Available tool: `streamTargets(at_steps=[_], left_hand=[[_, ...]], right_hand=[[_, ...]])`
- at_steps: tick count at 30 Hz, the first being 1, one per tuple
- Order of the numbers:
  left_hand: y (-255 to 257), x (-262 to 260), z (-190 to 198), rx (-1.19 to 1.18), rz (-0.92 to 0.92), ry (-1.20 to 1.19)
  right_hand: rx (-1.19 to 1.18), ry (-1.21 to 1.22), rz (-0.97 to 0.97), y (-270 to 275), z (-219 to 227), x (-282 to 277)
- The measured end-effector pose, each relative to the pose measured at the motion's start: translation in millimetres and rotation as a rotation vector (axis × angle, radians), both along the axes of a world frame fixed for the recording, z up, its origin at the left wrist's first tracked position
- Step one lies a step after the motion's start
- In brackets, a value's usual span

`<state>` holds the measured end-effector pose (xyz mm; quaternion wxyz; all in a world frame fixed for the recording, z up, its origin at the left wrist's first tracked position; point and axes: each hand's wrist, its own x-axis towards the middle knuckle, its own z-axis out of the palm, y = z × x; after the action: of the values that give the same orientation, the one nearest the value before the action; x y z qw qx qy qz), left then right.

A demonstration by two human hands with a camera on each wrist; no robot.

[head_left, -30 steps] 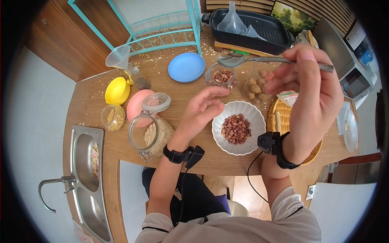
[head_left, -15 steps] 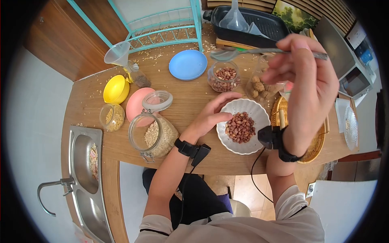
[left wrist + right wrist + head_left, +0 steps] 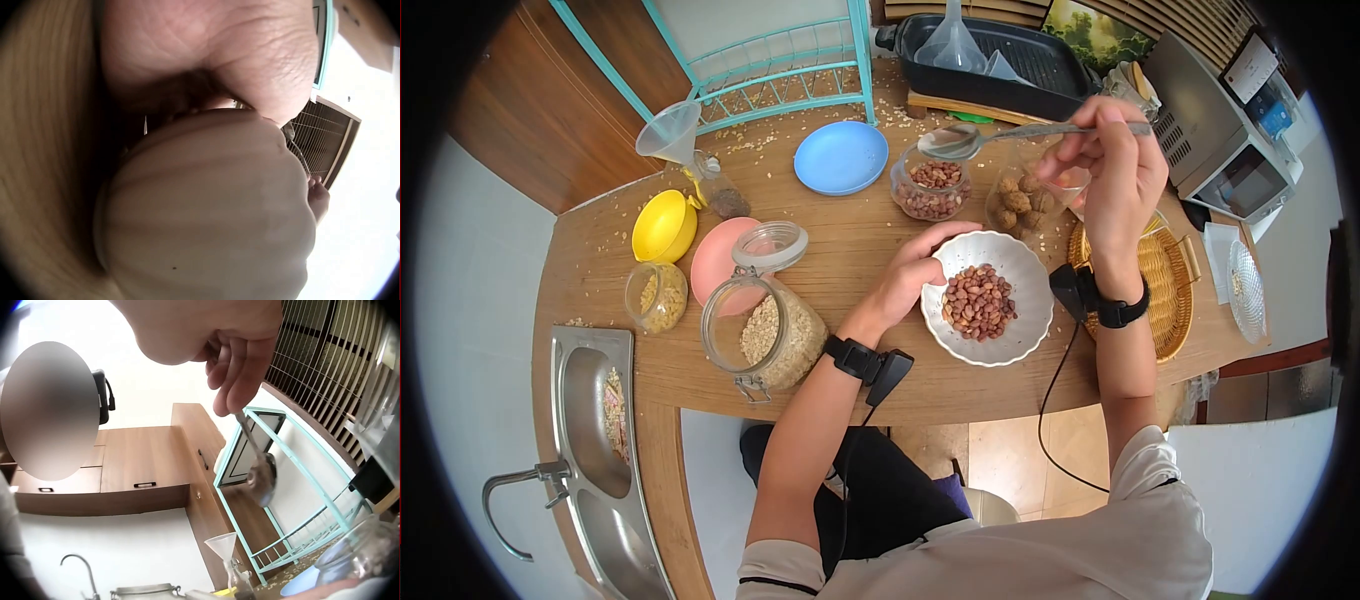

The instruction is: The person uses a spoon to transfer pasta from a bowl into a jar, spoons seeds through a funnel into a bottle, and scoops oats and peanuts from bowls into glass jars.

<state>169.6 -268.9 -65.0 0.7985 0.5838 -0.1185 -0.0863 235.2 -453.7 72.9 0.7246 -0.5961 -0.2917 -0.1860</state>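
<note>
A white fluted bowl holds reddish-brown peanuts near the table's front edge. My left hand grips its left side, the thumb at the rim and the fingers round the outside; in the left wrist view the palm lies against the bowl's ribbed wall. Raised above the table, my right hand pinches the handle of a metal spoon. The spoon's bowl is over a glass jar of peanuts in the head view. In the right wrist view the spoon hangs from the fingertips.
Walnuts in a clear container and a wicker basket are at right. Leftward stand an open oat jar, pink plate, yellow bowl and small glass jar. Behind are a blue plate and black grill pan.
My left hand has moved onto the bowl's rim and taken hold of it. My right hand still holds the spoon, now farther forward from my body.
</note>
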Motion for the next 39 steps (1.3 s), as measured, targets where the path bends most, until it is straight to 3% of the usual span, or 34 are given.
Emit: streamTargets(at_steps=[2,4,12,14,16,18,21,24,28,34,39], left_hand=[[-0.5,1.3,0.9,-0.004,0.002,-0.001],[0.8,1.0,0.0,-0.004,0.006,0.003],[6.1,3.3,-3.7,-0.061,-0.028,0.019],[8.3,4.2,-7.5,-0.086,-0.043,0.021],[7.6,4.5,-10.9,-0.11,-0.064,0.028],[4.4,2.6,-10.0,-0.17,0.109,0.02],[5.9,-1.9,1.4,-0.172,0.195,-0.006],[12.7,2.4,-14.2,-0.282,0.287,0.03],[16.3,8.8,-24.1,-0.177,0.495,-0.084],[17.6,9.3,-22.0,0.004,0.559,-0.185],[18.0,9.4,-20.9,0.082,0.613,-0.202]], right_hand=[[-0.057,0.04,-0.041,-11.7,-5.8,4.4],[0.108,0.089,0.109,-15.0,-11.9,2.0],[0.286,0.266,0.272,-18.6,-50.1,-26.0],[0.297,0.297,0.238,-15.8,-58.8,-29.7],[0.39,0.329,0.344,-20.3,-73.7,-25.0],[0.415,0.356,0.366,-23.3,-79.5,-21.7],[0.436,0.386,0.414,-25.5,-88.0,-19.0],[0.382,0.385,0.414,-25.3,-92.1,-19.0],[0.349,0.394,0.402,-19.7,-99.6,-14.7],[0.413,0.482,0.54,-24.0,-107.8,0.9],[0.416,0.456,0.522,-20.9,-113.4,9.8]])
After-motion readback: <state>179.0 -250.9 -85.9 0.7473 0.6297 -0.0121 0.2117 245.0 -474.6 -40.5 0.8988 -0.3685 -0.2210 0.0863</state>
